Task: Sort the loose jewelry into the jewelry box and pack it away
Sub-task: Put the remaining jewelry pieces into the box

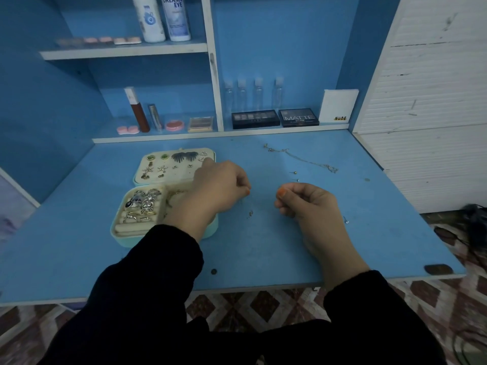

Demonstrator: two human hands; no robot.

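Sleeves: black sleeves [147,280] fill the lower frame and hide the person's lap and part of the patterned floor [250,306].
Desk: a blue desk [263,248] has a dark dot near its front edge and a dark patch at its lower right corner.
Right hand: the right hand [303,204] is right of centre, fingers curled and thumb tip pressed to the forefinger. Whether anything sits in that pinch is too small to tell.
Left hand: the left hand [218,185] is left of centre, curled the same way with thumb to forefinger. I cannot tell whether it holds anything.
Loose pieces: a tiny gold piece [250,213] lies on the desk between and below the hands. Its form is unclear.
Jewelry box: the open mint jewelry box [126,239] sits left of centre. Rings [145,204] lie in its base and earrings [160,168] are on the lid panel. The left wrist covers the base's right part.
Chain: a thin chain [303,159] trails across the desk at upper right, well apart from the box.
Shelves: behind are two dark palettes [255,119], four clear bottles [254,93] and a white card [340,106]. Two white bottles [160,19] are cut off at the top edge.
Room: a white slatted panel [421,75] stands at the right.
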